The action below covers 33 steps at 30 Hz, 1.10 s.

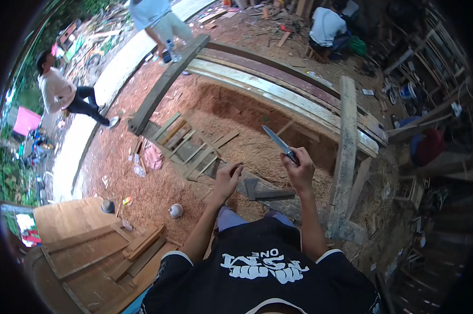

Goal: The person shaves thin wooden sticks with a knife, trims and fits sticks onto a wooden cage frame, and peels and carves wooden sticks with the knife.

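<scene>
In my right hand (pixel 300 168) is a knife (pixel 277 140), gripped by its dark handle, with the long blade tilted up and away to the left. My left hand (pixel 228 181) is closed, thumb and fingertips together; a small dark bit shows at the fingertips, too small to name. The two hands are apart, both above a worn wooden plank (pixel 265 184). A dark L-shaped piece (pixel 268 194) lies on that plank, just below and between my hands. Left of my left hand, a small slatted wooden frame (pixel 187 149) rests on the plank.
A beam frame carries long painted boards (pixel 278 91) across the far side. Sawdust (pixel 158 193) covers the ground. Wooden panels (pixel 84 246) lie at lower left, near a round pale object (pixel 176 211). One person (pixel 63 91) is at left, another (pixel 160 23) stands behind the frame, and others (pixel 326 29) crouch at back right.
</scene>
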Each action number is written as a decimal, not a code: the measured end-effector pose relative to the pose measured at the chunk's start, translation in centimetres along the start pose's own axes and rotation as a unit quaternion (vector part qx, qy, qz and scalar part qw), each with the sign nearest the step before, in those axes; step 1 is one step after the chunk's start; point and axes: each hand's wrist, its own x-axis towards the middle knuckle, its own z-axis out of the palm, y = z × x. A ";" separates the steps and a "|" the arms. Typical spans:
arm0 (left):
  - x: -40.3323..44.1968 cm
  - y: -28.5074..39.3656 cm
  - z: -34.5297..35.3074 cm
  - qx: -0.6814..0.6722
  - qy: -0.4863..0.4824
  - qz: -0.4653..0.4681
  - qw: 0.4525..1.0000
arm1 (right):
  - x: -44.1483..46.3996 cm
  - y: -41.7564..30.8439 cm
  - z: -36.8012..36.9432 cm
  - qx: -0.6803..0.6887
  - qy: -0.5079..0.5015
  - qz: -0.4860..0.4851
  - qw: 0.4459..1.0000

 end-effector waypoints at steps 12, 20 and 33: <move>-2.1 15.1 16.1 -0.370 -0.191 -0.146 0.897 | -3.0 6.4 -14.6 0.101 -0.070 0.075 0.990; -2.2 19.3 19.4 -0.392 -0.282 -0.164 0.860 | -0.1 6.7 -18.5 0.309 -0.060 0.113 0.942; -2.4 21.8 23.7 -0.455 -0.310 -0.216 0.806 | -0.3 8.1 -24.6 0.138 -0.034 0.095 0.985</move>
